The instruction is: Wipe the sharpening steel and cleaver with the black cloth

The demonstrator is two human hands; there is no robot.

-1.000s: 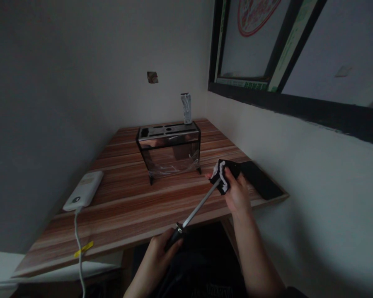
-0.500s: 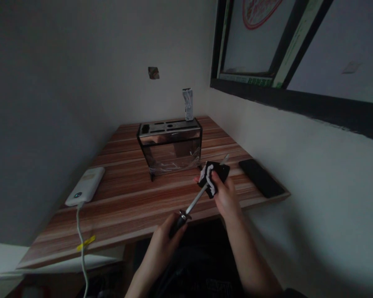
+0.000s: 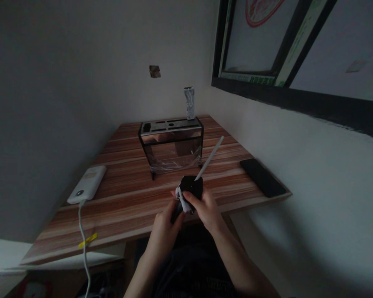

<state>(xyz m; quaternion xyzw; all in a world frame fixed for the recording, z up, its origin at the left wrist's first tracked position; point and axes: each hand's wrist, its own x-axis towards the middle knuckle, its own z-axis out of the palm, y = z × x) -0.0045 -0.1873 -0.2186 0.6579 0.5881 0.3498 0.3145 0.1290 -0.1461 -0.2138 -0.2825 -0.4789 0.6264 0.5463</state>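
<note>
My left hand (image 3: pixel 165 227) is closed round the black handle of a honing steel (image 3: pixel 211 156), whose rod slants up and away to the right. A black and white cloth (image 3: pixel 191 186) is folded round the lower end of the rod, close to the handle. My right hand (image 3: pixel 204 207) grips this cloth, thumb on top, and sits right beside my left hand. The guard of the steel is mostly hidden behind the cloth. Beyond my hands stands a knife block (image 3: pixel 171 136) with a slotted metal top and see-through front.
A crumpled silvery packet (image 3: pixel 189 103) stands upright at the block's back right corner. On the wood-grain table (image 3: pixel 127 198) lie a white power bank (image 3: pixel 87 184) with a cable (image 3: pixel 81 223) at left and a black phone (image 3: pixel 262 178) at right. Walls border the table.
My right hand has slid the cloth down the rod towards the handle, baring the rod's upper length. My left hand keeps its hold on the handle.
</note>
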